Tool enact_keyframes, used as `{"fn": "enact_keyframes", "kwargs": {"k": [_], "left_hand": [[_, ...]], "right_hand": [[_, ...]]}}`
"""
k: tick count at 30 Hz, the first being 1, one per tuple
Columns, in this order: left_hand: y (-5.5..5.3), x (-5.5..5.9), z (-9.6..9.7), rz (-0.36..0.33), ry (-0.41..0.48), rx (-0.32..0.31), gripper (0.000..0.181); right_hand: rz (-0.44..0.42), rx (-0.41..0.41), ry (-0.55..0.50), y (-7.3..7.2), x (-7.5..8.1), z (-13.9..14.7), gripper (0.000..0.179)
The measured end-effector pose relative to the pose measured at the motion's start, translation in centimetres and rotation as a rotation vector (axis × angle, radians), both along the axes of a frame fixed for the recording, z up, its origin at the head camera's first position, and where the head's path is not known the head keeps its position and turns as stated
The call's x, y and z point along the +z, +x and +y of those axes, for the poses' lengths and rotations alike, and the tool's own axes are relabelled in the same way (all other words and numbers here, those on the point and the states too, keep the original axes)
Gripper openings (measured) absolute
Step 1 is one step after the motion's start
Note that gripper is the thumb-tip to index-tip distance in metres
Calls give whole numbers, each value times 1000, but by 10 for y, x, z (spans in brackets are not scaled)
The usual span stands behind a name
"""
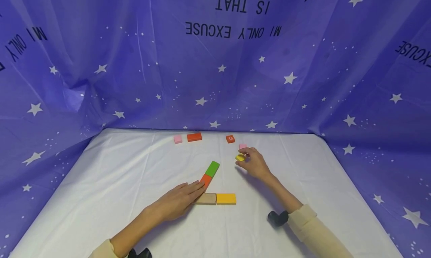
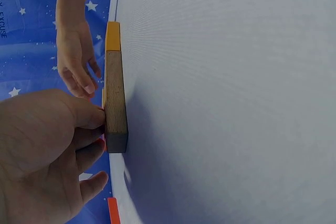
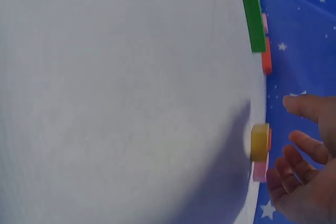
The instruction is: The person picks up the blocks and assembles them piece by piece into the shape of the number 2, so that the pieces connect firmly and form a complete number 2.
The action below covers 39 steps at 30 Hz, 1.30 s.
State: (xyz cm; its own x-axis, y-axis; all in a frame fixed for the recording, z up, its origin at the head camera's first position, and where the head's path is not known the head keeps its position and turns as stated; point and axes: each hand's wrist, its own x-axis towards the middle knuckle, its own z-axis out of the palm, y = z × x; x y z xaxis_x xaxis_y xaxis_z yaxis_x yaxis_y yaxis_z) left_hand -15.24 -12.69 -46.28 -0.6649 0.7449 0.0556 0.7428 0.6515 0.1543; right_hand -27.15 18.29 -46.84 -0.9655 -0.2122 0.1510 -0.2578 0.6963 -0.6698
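Note:
In the head view my left hand lies over the left end of a bare wooden block, fingers extended onto an orange block. The left wrist view shows its thumb right at the edge of that wooden block. A green block continues the orange one in a slanting line, and a yellow-orange block meets the wooden one end to end. My right hand reaches to a small yellow block, thumb and fingers spread around it. In the right wrist view these fingers stand apart from the yellow block.
Behind the yellow block sits a pink block, partly hidden by my right fingers. Farther back are a small red block with a white mark, a long red block and another pink block. A starry purple curtain borders the white tabletop.

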Motion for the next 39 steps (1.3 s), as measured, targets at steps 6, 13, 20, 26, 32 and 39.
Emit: {"fn": "enact_keyframes", "kwargs": {"k": [6, 13, 20, 26, 32, 39], "left_hand": [[0, 1, 0, -16, 4, 4, 52], [-1, -1, 0, -14, 1, 3, 53], [-1, -1, 0, -7, 1, 1, 53], [-1, 0, 0, 3, -6, -2, 52], [0, 0, 0, -3, -9, 0, 52], [-1, -1, 0, 3, -6, 0, 52]], "right_hand": [[-33, -27, 25, -6, -4, 10, 48], [-59, -43, 45, -10, -9, 15, 47], [-72, -31, 27, -12, -9, 16, 44], [-69, -11, 33, -13, -12, 16, 42], [-59, -14, 47, -15, -15, 15, 42], [-50, -18, 61, -16, -16, 14, 40]]}}
